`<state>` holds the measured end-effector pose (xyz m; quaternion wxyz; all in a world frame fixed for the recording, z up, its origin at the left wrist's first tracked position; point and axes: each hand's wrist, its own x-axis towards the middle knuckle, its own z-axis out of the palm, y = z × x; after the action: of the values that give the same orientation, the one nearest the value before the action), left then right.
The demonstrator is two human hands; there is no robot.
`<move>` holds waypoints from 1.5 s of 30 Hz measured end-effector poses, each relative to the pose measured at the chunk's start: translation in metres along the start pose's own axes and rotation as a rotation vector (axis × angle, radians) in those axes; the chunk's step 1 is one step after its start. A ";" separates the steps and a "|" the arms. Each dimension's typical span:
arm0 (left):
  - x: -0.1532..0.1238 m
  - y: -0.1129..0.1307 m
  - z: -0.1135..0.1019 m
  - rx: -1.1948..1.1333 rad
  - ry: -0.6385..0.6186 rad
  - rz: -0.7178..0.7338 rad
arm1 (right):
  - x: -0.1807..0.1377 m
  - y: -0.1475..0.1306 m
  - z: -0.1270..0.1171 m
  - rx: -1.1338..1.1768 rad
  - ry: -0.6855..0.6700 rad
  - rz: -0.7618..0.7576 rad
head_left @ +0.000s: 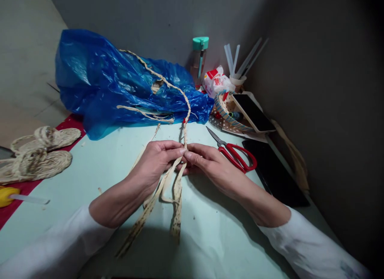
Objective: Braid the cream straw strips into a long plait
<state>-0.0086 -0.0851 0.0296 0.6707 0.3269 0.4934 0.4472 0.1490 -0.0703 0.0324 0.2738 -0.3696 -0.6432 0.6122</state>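
My left hand [156, 159] and my right hand [210, 165] meet at the middle of the pale green table [210, 239], fingertips pinched together on flat dried straw strips [168, 191]. Loose strip ends trail toward me over the table. Above my fingers the strips join a braided straw cord [168, 85] that runs up and loops over a blue plastic bag [120, 87]. A small red tie sits on the cord just above my hands.
Red-handled scissors [237, 153] lie just right of my right hand. A woven basket [228, 113] holds a phone [253, 113]; a dark tablet [273, 171] lies near the wall. A teal-capped bottle [199, 59], a snack packet and woven straw sandals [36, 153] are around.
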 end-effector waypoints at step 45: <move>-0.014 0.003 0.003 0.817 0.208 0.391 | -0.001 0.016 0.011 -0.139 0.243 -0.018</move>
<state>-0.0080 -0.0968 0.0381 0.3371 0.6044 0.6229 0.3648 0.1431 -0.0777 0.0156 0.3288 -0.4532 -0.6494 0.5145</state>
